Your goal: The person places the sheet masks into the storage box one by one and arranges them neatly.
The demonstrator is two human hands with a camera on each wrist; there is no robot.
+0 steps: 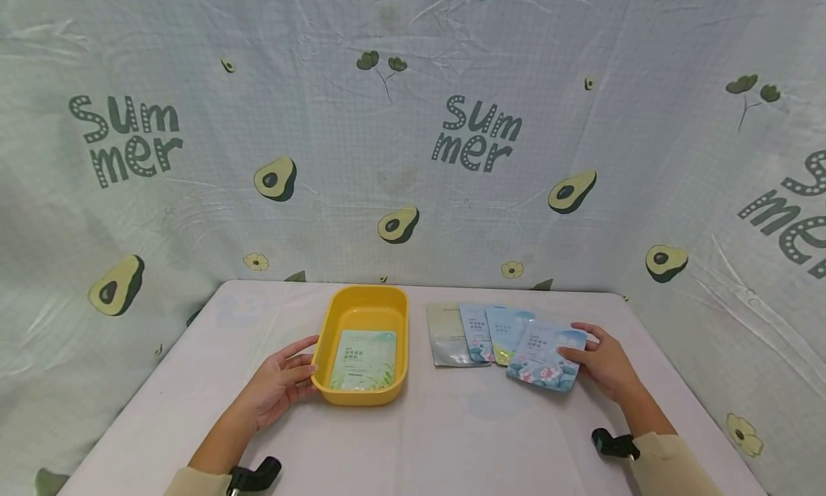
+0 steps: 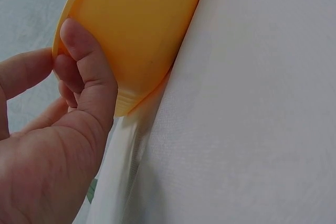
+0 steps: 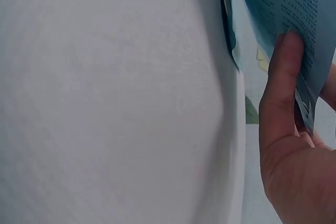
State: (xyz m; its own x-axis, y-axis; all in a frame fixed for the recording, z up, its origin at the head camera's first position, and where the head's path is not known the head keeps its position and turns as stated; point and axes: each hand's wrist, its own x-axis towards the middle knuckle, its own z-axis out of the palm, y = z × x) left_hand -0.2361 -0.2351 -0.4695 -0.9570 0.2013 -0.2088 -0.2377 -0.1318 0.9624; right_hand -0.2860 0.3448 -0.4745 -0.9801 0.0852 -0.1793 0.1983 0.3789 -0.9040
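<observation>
At the left, my left hand (image 1: 280,381) pinches the rim of a yellow plastic tray (image 1: 325,349). The left wrist view shows thumb and fingers at the rim of the tray (image 2: 142,19). Inside it a pale green face mask packet (image 1: 363,356) lies flat. My right hand (image 1: 606,363) grips a blue flowered face mask packet (image 1: 545,356) by its right side, thumb on the printed front. In the right wrist view a fingertip presses the packet's text-covered back (image 3: 299,9), which stands tilted.
Left of the held packet lie a light blue packet with yellow (image 1: 510,331), another blue flowered packet (image 1: 476,331) and a silver-beige packet (image 1: 448,338), overlapping in a fan. The white-covered table (image 1: 452,439) ends at a printed curtain (image 1: 323,137) behind.
</observation>
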